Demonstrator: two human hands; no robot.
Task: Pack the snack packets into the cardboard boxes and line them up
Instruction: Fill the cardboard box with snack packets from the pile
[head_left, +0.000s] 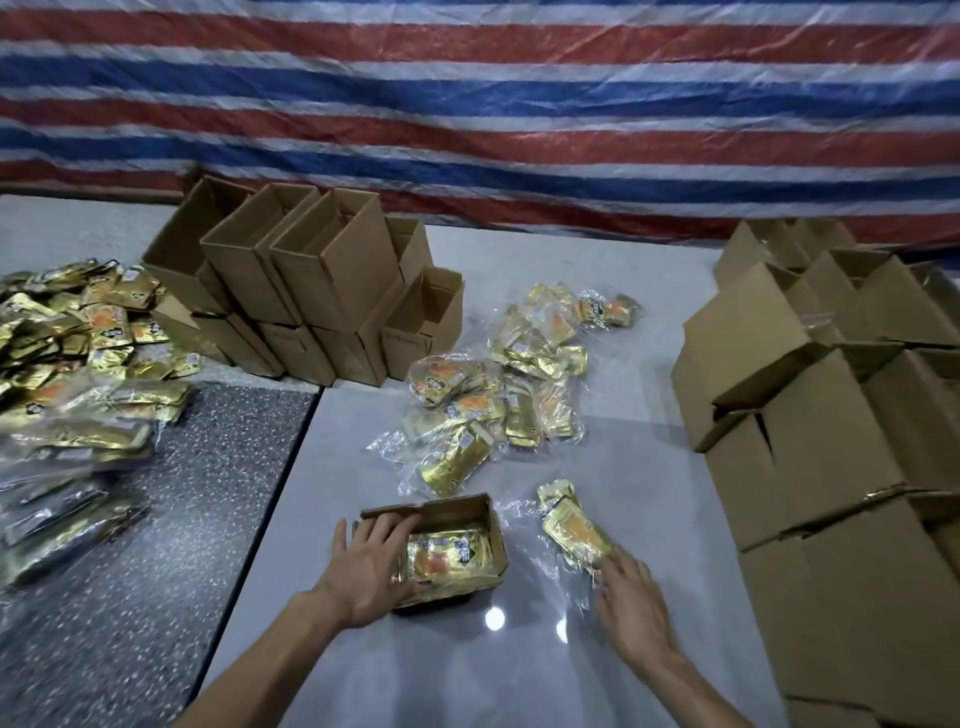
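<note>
Left hand (371, 566) lies spread and flat over the left side of the small open box (496, 535), with the thumb outside the wall and the fingers reaching across the rim. No finger is seen curled round anything. The likely purpose is to keep the light box from sliding while it is filled. Gold packets (449, 553) already lie flat inside it, label upward, and fill most of the floor.

Right hand (631, 605) is stretched out, palm down, and its fingertips touch the near end of a wrapped bundle (574, 532) just right of the box. The fingers look straight, so no grasp appears to have closed; this bundle is judged to be the next load. It lies close to the box, which would keep the carry short.

Further supply sits beyond: a loose pile (498, 384) of clear-wrapped packets in the middle of the table (467, 675), and a larger heap (78, 338) at far left. Empty cartons (311, 291) stand stacked at far left of centre with their mouths open and in reach. On the right a bank of boxes (831, 415) stands in rows, probably the line-up. A striped sheet (467, 104) hangs behind.
</note>
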